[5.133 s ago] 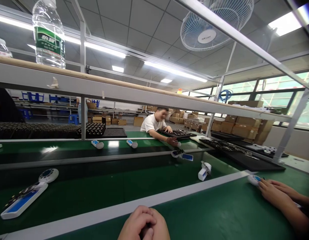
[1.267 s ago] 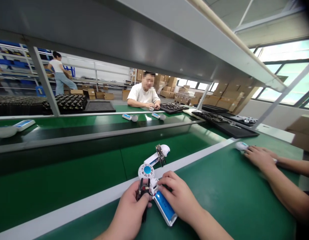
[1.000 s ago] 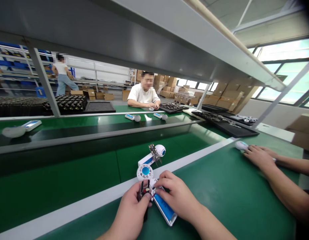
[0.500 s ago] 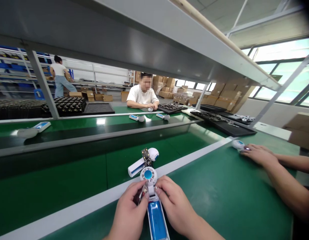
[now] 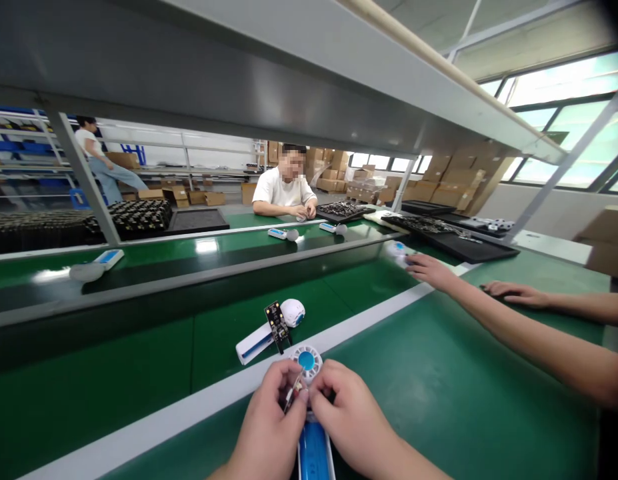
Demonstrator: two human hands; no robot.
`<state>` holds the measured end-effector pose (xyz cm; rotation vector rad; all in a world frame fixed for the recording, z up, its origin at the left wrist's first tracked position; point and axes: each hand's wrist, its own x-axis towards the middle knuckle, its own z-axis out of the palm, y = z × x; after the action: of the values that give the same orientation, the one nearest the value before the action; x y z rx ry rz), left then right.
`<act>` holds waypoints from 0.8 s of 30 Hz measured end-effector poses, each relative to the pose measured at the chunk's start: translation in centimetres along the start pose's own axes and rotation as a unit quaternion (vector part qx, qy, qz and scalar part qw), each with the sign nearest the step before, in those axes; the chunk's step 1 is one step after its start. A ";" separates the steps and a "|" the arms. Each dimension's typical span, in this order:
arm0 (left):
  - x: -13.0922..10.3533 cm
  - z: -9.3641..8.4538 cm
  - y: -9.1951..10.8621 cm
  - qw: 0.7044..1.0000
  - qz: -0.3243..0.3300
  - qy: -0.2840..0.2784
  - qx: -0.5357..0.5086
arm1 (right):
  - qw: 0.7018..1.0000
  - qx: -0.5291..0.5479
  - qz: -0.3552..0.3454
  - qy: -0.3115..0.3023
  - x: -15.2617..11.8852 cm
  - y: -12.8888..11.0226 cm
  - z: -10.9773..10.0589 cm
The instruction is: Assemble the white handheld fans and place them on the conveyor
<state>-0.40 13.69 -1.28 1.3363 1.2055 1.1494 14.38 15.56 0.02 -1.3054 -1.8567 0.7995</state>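
An opened white handheld fan (image 5: pixel 307 361) lies before me on the green bench, its round slotted head pointing away. A blue battery (image 5: pixel 313 453) fills its handle. My left hand (image 5: pixel 269 423) pinches a small circuit board (image 5: pixel 293 395), seen nearly edge-on, beside the fan's neck. Closed at the neck's other side, my right hand (image 5: pixel 351 420) has thumb and fingertips together; whatever is between them is hidden. Just beyond, a second white fan (image 5: pixel 253 343) lies on the conveyor belt with a black circuit board (image 5: pixel 277 325) across it.
At right, a co-worker's hand (image 5: pixel 433 270) touches another fan (image 5: pixel 399 249) by the belt. More fans (image 5: pixel 109 259) lie on the far belt, where a seated person (image 5: pixel 283 190) works. Black trays of parts (image 5: pixel 439 237) stand at the back right. A grey shelf (image 5: pixel 289 87) hangs overhead.
My hands have drawn closer together over the fan's neck. The second fan has shifted left on the belt, and fans on the far belt have moved right. The co-worker's hand reached forward with a fan.
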 end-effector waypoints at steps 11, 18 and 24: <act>0.3 0.0 -0.5 1.000 -0.017 0.022 -0.009 | 0.995 -0.080 -0.047 0.039 -0.3 0.3 0.8; 0.1 -0.4 -0.7 0.999 -0.009 0.024 0.025 | 0.997 -0.050 -0.040 0.039 -0.5 0.3 0.8; -0.1 -0.4 -0.6 0.992 0.084 0.058 0.078 | 0.998 0.012 -0.035 0.045 -0.8 0.0 0.7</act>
<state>-0.89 13.65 -1.81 1.5306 1.3082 1.2883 13.97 14.72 -0.51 -1.2351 -1.8059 0.7124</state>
